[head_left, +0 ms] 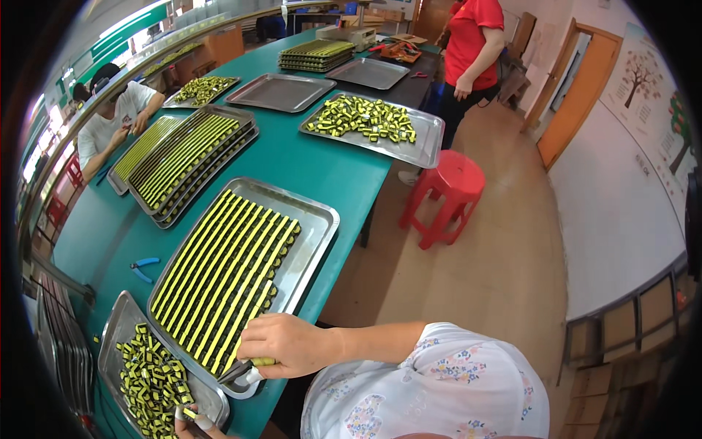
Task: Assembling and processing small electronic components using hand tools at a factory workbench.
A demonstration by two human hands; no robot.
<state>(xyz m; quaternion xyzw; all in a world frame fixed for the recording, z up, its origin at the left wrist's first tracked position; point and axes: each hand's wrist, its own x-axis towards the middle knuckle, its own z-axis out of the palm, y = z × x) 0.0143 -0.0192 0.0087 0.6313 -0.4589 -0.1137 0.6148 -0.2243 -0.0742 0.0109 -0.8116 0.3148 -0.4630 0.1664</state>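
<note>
My right hand (285,344), closed, is at the near end of a metal tray (311,241) lined with neat rows of small yellow-and-black parts (219,271). In it is a small tool with a dark end and a yellow-green handle (263,361); its exact kind is partly hidden by the fingers. At the lower edge my left hand (199,426) pinches one small yellow-and-black part (190,413). White covers show on some fingertips. Below that hand lies a second tray (110,344) with a loose heap of the same parts (150,377).
Blue-handled pliers (144,269) lie on the green table (351,197). Stacked filled trays (194,161) stand farther left, near a seated person (121,117). A tray of loose parts (428,139) overhangs the right table edge, near a red stool (446,194) and a standing person (475,44).
</note>
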